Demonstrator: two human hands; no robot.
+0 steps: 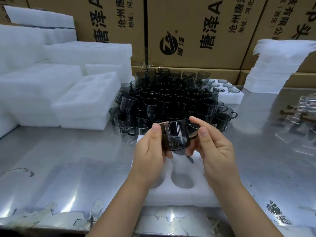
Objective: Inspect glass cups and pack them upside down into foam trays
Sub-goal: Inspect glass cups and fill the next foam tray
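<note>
One smoky grey glass cup, handled, is held between both hands just above the near foam tray. Left hand grips the cup's side, thumb laid along the wall; right hand pinches it at the handle side. The tray lies on the steel table. Behind it is a heap of like cups. Stacked foam trays stand left, a filled tray right, and printed cartons at the rear.
</note>
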